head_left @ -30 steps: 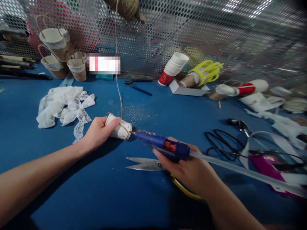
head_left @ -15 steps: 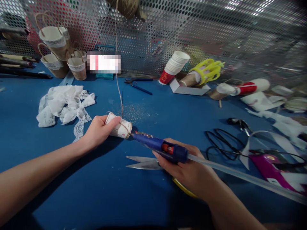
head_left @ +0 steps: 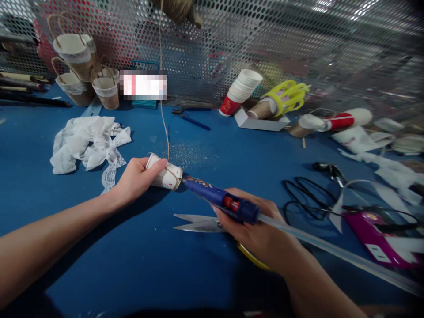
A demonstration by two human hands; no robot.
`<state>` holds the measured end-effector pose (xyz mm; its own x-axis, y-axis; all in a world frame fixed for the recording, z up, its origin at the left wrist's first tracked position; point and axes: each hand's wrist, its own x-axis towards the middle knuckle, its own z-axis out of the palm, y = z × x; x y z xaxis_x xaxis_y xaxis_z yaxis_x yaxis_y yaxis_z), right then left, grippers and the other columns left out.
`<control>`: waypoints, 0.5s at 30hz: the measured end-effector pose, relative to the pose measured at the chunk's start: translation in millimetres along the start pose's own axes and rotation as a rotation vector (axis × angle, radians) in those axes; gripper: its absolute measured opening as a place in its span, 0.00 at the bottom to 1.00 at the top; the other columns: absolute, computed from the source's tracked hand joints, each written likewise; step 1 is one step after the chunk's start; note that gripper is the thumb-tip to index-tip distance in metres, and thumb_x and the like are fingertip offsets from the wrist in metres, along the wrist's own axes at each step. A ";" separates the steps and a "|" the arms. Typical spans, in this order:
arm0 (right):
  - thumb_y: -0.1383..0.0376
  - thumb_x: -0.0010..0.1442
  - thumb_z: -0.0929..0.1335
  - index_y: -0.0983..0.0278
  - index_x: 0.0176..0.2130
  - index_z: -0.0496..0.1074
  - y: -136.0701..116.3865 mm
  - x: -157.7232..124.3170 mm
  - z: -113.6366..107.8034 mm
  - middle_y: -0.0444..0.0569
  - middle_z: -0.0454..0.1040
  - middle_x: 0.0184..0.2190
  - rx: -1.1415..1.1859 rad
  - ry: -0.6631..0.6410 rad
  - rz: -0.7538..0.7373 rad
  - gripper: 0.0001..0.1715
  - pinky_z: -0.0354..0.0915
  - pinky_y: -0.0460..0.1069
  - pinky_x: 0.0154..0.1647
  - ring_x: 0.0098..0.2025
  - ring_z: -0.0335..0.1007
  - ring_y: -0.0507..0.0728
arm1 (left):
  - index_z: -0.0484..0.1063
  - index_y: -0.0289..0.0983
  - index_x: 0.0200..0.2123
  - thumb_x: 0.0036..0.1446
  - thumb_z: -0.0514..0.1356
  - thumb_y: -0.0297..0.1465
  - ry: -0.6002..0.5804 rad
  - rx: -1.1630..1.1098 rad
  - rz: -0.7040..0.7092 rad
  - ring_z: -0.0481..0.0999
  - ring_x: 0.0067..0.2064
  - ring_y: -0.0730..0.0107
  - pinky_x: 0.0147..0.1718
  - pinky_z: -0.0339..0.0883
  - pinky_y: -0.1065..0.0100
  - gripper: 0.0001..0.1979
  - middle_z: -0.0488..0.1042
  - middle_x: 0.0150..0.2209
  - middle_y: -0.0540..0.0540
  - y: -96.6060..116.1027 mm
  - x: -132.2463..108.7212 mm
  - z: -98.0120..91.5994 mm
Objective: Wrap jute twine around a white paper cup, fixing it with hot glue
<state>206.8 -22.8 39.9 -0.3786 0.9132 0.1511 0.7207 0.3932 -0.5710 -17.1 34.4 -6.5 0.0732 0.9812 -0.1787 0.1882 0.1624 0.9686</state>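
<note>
My left hand [head_left: 137, 176] is closed round a white paper cup [head_left: 169, 177], tipped on its side with its base end to the right. Thin twine [head_left: 163, 123] hangs from above and runs onto the cup beneath my thumb. In my right hand [head_left: 258, 229] is a blue hot glue gun [head_left: 218, 197]; its nozzle points left at the cup's edge, and whether it touches I cannot tell. A long clear glue stick [head_left: 318, 240] sticks out of the gun's back. Below that hand lie scissors [head_left: 198, 223] with blades apart, their yellow handle partly hidden.
White lace [head_left: 88, 141] lies heaped at left, before several twine-handled cups [head_left: 105, 92]. Pliers [head_left: 192, 117] rest at the back. Stacked paper cups [head_left: 240, 92] and a white box [head_left: 261, 123] stand against the perforated metal screen [head_left: 205, 57]. A black cable [head_left: 304, 201] coils at right.
The glue gun's nozzle has shifted slightly up along the cup's edge. My left hand and the cup stay nearly in place.
</note>
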 end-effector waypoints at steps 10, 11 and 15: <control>0.70 0.51 0.65 0.59 0.32 0.64 0.3 -2.0 1.1 0.41 0.68 0.24 -0.040 0.032 -0.069 0.06 0.61 0.45 0.23 0.22 0.64 0.50 | 0.72 0.32 0.23 0.48 0.57 0.43 0.019 0.008 -0.004 0.67 0.22 0.74 0.23 0.59 0.72 0.18 0.74 0.22 0.46 1.2 0.6 1.3; 0.70 0.50 0.65 0.59 0.33 0.64 0.5 -2.1 1.5 0.41 0.69 0.25 -0.043 0.039 -0.080 0.08 0.62 0.45 0.24 0.23 0.65 0.50 | 0.72 0.32 0.23 0.48 0.57 0.43 0.021 0.011 -0.002 0.68 0.22 0.74 0.23 0.59 0.72 0.18 0.74 0.22 0.46 0.9 0.8 1.4; 0.71 0.50 0.66 0.59 0.33 0.63 0.6 -1.4 1.9 0.40 0.68 0.25 -0.034 0.060 -0.117 0.10 0.61 0.44 0.24 0.23 0.64 0.49 | 0.73 0.32 0.22 0.48 0.57 0.43 0.025 0.010 0.001 0.68 0.22 0.74 0.23 0.60 0.72 0.18 0.74 0.22 0.46 1.4 0.5 1.2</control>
<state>206.6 -24.1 37.8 -0.4263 0.8654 0.2634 0.6936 0.4996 -0.5189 -15.6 35.0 -5.4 0.0485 0.9837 -0.1730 0.1983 0.1603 0.9669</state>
